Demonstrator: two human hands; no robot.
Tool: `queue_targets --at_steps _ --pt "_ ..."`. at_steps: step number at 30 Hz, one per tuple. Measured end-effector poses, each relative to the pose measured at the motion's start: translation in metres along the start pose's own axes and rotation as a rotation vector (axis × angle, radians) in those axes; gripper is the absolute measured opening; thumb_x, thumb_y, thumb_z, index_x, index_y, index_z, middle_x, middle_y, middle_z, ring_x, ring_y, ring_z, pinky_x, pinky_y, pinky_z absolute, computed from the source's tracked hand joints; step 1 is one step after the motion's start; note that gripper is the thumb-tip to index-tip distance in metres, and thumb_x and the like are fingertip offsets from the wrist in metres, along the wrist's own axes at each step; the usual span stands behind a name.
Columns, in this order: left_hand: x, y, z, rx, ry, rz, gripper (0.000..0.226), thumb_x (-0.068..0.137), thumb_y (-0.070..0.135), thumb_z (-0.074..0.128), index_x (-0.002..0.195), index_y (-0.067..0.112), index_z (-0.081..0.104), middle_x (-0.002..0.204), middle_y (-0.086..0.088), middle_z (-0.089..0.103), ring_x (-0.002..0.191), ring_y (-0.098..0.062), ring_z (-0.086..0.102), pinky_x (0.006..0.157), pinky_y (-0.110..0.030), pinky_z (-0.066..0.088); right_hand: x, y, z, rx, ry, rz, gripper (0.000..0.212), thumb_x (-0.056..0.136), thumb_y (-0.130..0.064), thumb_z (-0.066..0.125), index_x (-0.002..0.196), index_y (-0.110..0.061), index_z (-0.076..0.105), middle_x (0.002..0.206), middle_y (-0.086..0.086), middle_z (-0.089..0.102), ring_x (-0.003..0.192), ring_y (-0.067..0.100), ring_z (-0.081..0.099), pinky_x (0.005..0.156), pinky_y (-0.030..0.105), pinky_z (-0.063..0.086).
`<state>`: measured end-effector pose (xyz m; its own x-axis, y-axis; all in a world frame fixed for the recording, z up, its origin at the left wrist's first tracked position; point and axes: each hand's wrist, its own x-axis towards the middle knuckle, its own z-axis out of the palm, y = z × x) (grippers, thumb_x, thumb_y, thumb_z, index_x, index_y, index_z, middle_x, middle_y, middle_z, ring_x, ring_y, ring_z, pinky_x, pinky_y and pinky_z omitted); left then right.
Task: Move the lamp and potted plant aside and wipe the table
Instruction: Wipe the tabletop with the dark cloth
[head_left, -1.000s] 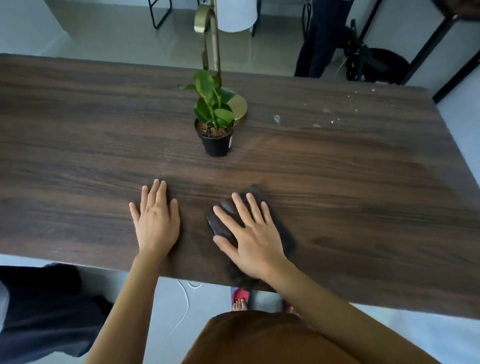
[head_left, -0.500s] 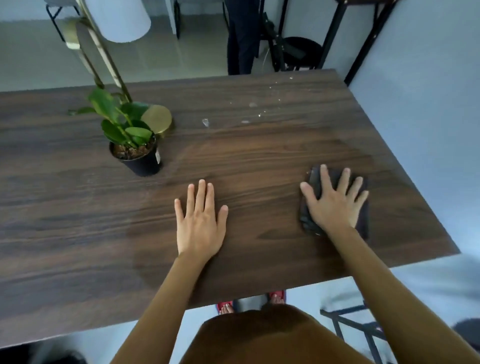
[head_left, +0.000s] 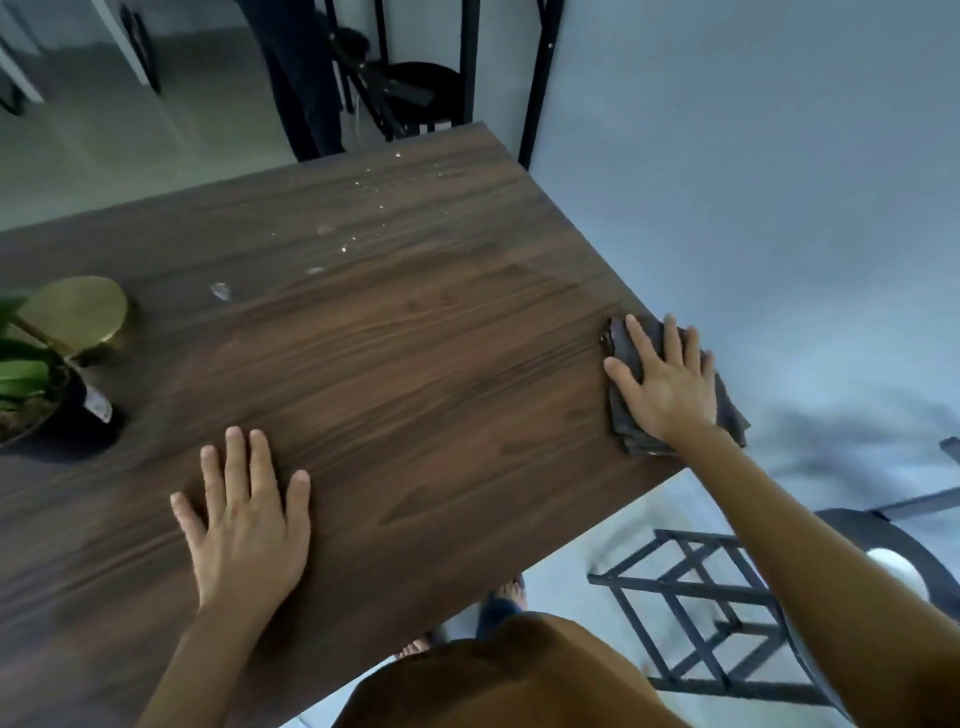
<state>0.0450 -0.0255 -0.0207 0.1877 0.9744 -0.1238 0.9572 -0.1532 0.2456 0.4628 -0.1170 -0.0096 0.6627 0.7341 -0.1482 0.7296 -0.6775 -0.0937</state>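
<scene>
My right hand (head_left: 662, 382) presses flat on a dark folded cloth (head_left: 623, 415) at the right edge of the dark wooden table (head_left: 415, 353); part of the cloth hangs past the edge. Flat on the table near the front edge rests my left hand (head_left: 247, 519), fingers spread, holding nothing. The potted plant (head_left: 47, 400), green leaves in a black pot, stands at the far left, cut off by the frame. Behind it is the lamp's round gold base (head_left: 83, 312); the rest of the lamp is out of view.
Small white crumbs (head_left: 343, 244) lie scattered on the far middle of the table. A black metal stool (head_left: 727, 613) stands on the floor below the table's right corner. Another person's dark-trousered legs (head_left: 301, 88) and a black chair (head_left: 415, 88) are beyond the far edge.
My right hand has slid the cloth rightward across the table to its right edge. The left hand stays flat in place. The view has swung right, pushing plant and lamp to the left.
</scene>
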Motion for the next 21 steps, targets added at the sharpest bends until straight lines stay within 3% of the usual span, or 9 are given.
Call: queue_targets --at_steps 2,5,9,12,15,21 --pt "0.008 0.014 -0.005 0.003 0.012 0.033 0.068 0.095 0.052 0.024 0.151 0.013 0.014 0.161 -0.006 -0.001 0.147 -0.025 -0.011 0.113 -0.059 -0.005 0.014 -0.038 0.002 0.048 -0.013 0.039 0.076 0.086 -0.076 0.007 0.153 -0.041 0.005 0.164 0.011 -0.001 0.148 0.039 -0.005 0.118 0.059 0.000" --pt "0.037 0.047 -0.012 0.004 0.050 0.152 0.069 0.095 0.056 0.021 0.151 0.017 0.011 0.161 -0.006 -0.006 0.146 -0.024 -0.017 0.112 -0.056 -0.009 -0.016 -0.090 0.014 0.045 -0.023 -0.173 0.073 0.089 -0.074 0.007 0.153 -0.040 0.001 0.164 0.010 -0.006 0.149 0.037 -0.009 0.118 0.058 -0.003" --pt "0.089 0.089 -0.008 -0.004 0.022 0.209 0.073 0.092 0.062 0.017 0.152 0.020 0.009 0.161 -0.004 -0.008 0.145 -0.024 -0.017 0.112 -0.057 -0.009 -0.079 -0.067 0.022 0.055 -0.016 -0.431 0.063 0.094 -0.069 0.015 0.151 -0.046 0.008 0.164 -0.002 -0.001 0.151 0.026 -0.007 0.121 0.053 0.001" --pt "0.112 0.097 0.005 0.024 -0.021 0.179 0.077 0.089 0.065 0.011 0.152 0.020 0.010 0.161 -0.004 -0.007 0.146 -0.024 -0.016 0.113 -0.058 -0.008 -0.083 -0.001 0.020 0.050 0.020 -0.255 0.063 0.091 -0.073 0.010 0.149 -0.051 0.004 0.163 -0.008 -0.004 0.150 0.022 -0.008 0.121 0.050 0.001" --pt "0.113 0.095 0.015 0.067 0.006 0.176 0.077 0.089 0.065 0.006 0.152 0.020 0.009 0.161 -0.004 0.000 0.147 -0.024 -0.011 0.113 -0.060 -0.004 -0.061 0.036 0.010 0.039 0.042 -0.058 0.068 0.088 -0.073 0.009 0.151 -0.047 0.007 0.165 0.000 0.003 0.151 0.027 -0.002 0.121 0.048 0.005" --pt "0.114 0.100 0.016 0.076 0.014 0.156 0.077 0.089 0.068 0.013 0.152 0.023 0.003 0.161 -0.001 -0.003 0.147 -0.023 -0.011 0.114 -0.056 -0.003 0.066 -0.010 -0.006 0.072 -0.016 -0.042 0.078 0.086 -0.077 0.007 0.153 -0.037 0.001 0.164 0.012 0.002 0.149 0.037 -0.001 0.119 0.054 0.012"
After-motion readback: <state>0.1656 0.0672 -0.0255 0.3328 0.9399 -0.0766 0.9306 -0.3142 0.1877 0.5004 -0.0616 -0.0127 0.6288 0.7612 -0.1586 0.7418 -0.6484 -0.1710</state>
